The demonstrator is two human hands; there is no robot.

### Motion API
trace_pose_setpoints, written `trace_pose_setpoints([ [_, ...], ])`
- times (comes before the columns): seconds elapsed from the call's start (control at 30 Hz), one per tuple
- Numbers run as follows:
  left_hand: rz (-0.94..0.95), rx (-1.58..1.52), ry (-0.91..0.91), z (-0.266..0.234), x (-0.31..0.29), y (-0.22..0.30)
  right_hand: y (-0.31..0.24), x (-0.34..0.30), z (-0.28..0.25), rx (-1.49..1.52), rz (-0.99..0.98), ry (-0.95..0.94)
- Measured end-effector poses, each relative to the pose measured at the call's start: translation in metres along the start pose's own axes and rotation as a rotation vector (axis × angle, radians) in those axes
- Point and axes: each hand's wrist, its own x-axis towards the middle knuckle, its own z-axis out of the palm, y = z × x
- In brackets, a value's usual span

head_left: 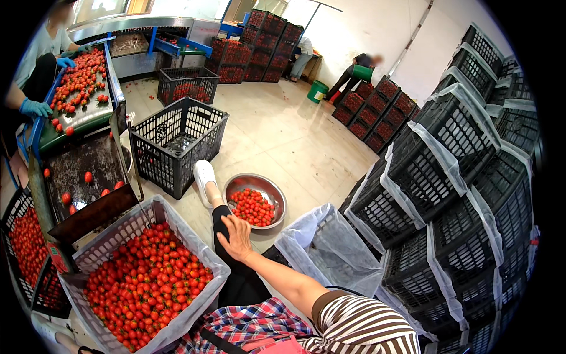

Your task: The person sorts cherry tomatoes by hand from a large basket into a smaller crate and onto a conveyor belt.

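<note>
My right grip is wide, mid-frame. I can't tell about my left grip. Red tomatoes fill the lower-left lined crate.

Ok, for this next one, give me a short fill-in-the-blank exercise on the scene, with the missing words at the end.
1. Of the person's own two, only the ____ grip is in view.
2. The round metal bowl stands on the ____.
3. The shoe beside the bowl is ____ in colour.
4. The lined crate at the lower left holds many small red ____.

Missing words: right; floor; white; tomatoes.
</note>
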Motion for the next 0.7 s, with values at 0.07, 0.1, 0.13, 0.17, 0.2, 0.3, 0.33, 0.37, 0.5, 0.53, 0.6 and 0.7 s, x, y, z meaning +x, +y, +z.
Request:
trace_pose_setpoints([
  [0.07,-0.102,0.099,-0.048,0.011,-0.008,-0.028,0.0,0.007,-0.001,0.002,0.021,0.066],
  [0.1,-0.101,0.096,-0.05,0.011,-0.016,-0.027,0.006,-0.003,0.002,-0.001,0.023,0.067],
  [0.13,0.019,0.091,-0.061,0.009,-0.024,-0.02,0.01,-0.022,0.008,-0.027,0.058,0.005],
  [0.17,0.137,0.089,-0.07,0.009,-0.035,-0.017,0.012,-0.043,0.013,-0.052,0.091,-0.058],
  [0.2,0.033,0.051,-0.214,0.014,-0.058,-0.035,0.011,-0.067,0.015,-0.112,0.155,-0.389],
  [0.3,-0.064,-0.001,-0.332,0.019,-0.071,-0.043,0.02,-0.062,0.021,-0.132,0.057,-0.285],
  [0.33,-0.055,-0.002,-0.301,0.018,-0.06,-0.034,0.023,-0.054,0.017,-0.116,0.059,-0.242],
  [0.37,-0.048,0.0,-0.261,0.015,-0.046,-0.023,0.023,-0.04,0.013,-0.096,0.054,-0.195],
  [0.5,-0.109,0.031,-0.065,0.001,-0.008,-0.001,0.012,0.0,0.002,-0.028,0.103,0.061],
  [0.53,-0.244,0.07,-0.195,-0.004,-0.009,0.001,0.012,-0.005,0.004,-0.026,0.102,0.062],
  [0.6,-0.193,0.045,-0.154,-0.004,-0.018,-0.001,0.013,-0.032,0.011,-0.033,0.119,-0.021],
  [0.7,-0.117,0.005,-0.201,0.001,-0.041,-0.008,0.026,-0.078,0.023,-0.171,0.332,-0.192],
])
